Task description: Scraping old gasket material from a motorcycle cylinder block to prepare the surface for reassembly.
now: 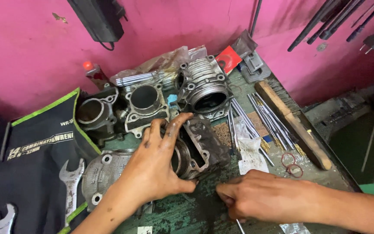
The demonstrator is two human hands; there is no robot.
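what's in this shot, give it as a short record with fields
setting: worn green workbench against a pink wall
left hand: left hand grips a dark engine cylinder block lying on its side
right hand: right hand closed around a thin metal rod, beside the block
behind: three more cylinder blocks, the finned one largest
right of block: bundle of long metal rods, wooden-handled brush, two small red rings
left: black tool roll with wrenches
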